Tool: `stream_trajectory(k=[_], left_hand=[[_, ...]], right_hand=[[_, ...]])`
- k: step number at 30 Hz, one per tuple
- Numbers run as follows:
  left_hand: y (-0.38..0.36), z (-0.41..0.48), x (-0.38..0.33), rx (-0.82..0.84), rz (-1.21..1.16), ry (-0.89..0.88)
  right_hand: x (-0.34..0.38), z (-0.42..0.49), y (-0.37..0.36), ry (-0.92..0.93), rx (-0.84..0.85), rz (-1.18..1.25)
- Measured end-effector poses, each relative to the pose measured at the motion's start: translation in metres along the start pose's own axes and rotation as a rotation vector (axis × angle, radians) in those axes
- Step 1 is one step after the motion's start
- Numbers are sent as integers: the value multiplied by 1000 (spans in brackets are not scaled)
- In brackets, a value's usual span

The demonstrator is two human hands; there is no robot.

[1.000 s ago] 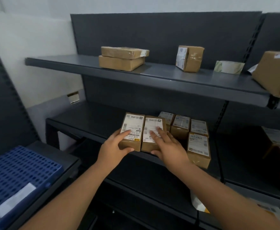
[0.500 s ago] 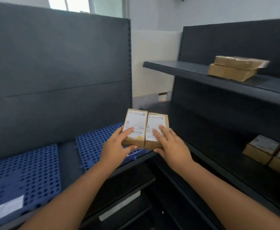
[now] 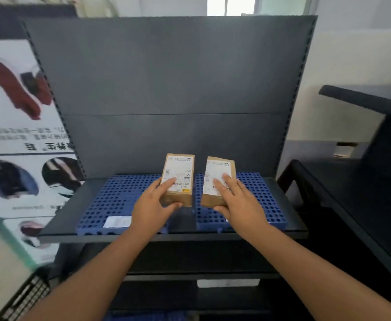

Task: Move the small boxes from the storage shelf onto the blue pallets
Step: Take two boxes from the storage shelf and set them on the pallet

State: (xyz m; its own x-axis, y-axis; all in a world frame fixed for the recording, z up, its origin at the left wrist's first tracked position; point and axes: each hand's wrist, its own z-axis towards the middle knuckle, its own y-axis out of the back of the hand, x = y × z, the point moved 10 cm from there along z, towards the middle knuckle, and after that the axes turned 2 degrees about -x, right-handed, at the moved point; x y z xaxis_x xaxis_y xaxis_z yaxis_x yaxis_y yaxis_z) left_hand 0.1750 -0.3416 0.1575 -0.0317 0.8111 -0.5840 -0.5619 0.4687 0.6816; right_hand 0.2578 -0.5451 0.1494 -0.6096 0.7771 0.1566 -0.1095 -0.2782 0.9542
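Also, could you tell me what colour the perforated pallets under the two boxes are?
Blue, both pallets, dotted with round holes; the head view shows it.

Brown boxes point(image 3: 177, 179) (white labels), blue perforated pallets point(image 3: 118, 200), grey shelf point(image 3: 58, 218).

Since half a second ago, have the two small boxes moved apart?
Yes. The left box and the right box, pressed together before, now show a gap, each held over its own blue pallet.

We see two brown cardboard boxes point(image 3: 178, 181) with white paper labels, perforated blue plastic pallets point(image 3: 118, 200), and a matt dark grey metal shelf point(image 3: 69, 214) with a smooth back panel point(image 3: 166, 77).
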Motion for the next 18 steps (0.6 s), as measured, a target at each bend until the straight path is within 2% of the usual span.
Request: stream_trajectory(k=[4,11,18], left_hand=[[31,-15,42,-49,-5,115],[69,-6,129,-89,-11,235],[56,44,235,-5,-90,290]], right_hand=[[42,16,-17,111,26,24],[112,64,-58,202,65,53],[142,130,-125,165,140,80]])
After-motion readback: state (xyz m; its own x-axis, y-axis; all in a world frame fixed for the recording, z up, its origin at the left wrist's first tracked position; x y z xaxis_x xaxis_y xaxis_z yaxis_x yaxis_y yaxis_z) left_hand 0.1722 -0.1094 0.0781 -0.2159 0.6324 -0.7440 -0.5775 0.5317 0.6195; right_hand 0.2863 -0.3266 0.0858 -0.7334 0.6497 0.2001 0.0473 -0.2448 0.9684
